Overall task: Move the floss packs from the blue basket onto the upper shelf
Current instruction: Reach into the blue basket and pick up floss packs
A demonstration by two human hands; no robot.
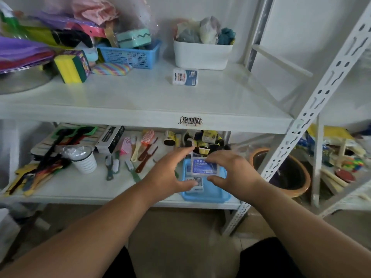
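Both hands are on one floss pack (pixel 204 166) right above the blue basket (pixel 212 194): the right hand (pixel 230 171) has its grip clamped on the pack's right side, fingers over the top edge and thumb under the bottom edge, and the left hand (pixel 170 173) is curled around the left side, fingertips at the top corner, thumb at the bottom, though I can't tell for sure how firmly it's actually gripping. The pack is clear plastic with a blue label, held flat and facing up. Under it in the basket there's at least one more pack (pixel 195 183) peeking out by the left thumb. The basket sits on the lower shelf (pixel 100 189), near its right end, with combs and brushes (pixel 128 157) spread out to its left plus a white cup (pixel 85 160). Up on the upper shelf (pixel 140 101) one pack is already lying (pixel 185 77), just in front of a white bin (pixel 202 55), and a mesh blue basket (pixel 130 55) of sponges sits further left.
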